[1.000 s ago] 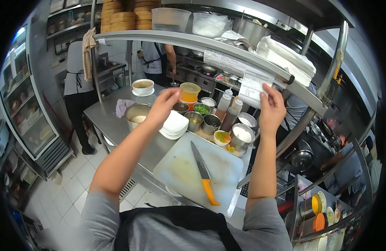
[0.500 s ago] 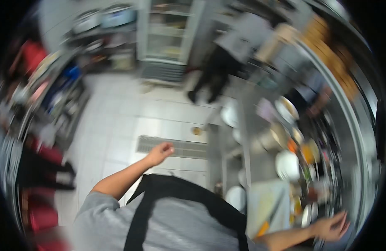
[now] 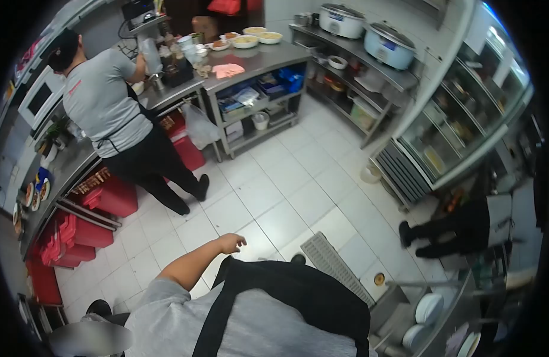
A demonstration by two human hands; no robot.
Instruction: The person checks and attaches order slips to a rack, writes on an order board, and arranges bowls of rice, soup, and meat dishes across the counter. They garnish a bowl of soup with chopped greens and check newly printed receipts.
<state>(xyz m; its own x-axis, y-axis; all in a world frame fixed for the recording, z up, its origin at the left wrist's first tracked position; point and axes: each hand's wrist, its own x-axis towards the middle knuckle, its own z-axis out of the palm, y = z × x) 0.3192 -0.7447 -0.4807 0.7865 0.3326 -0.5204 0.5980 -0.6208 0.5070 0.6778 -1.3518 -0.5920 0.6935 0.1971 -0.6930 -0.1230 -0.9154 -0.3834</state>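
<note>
Just beside the black apron [image 3: 298, 285], the left hand [image 3: 230, 243] hangs over the tiled floor [image 3: 256, 172]. Fingers loosely bent, apparently apart; no object visible in its grasp. Right hand: out of view, state cannot be told. Nearest thing to the left hand is the apron, worn on the body. Farther off, a floor grate [image 3: 337, 268], not touched.

Progress, judged from this view: no handling under way by the left hand; what is done or left for the right hand cannot be told.

Lower right: a steel unit [image 3: 393, 294] bearing stacked white dishes [image 3: 429, 308]. Beyond, one co-worker [image 3: 465, 223], partly in view. To the left, another co-worker [image 3: 111, 95] faces the side bench [image 3: 66, 169], work there apparently unfinished; red bins [image 3: 111, 196] below.

Corner bench [image 3: 289, 53]: bowls of pale food [image 3: 245, 41], filling apparently done; pink cloth [image 3: 228, 70] near. Farther right, two lidded cookers [image 3: 389, 46] on a rack [image 3: 353, 50].
</note>
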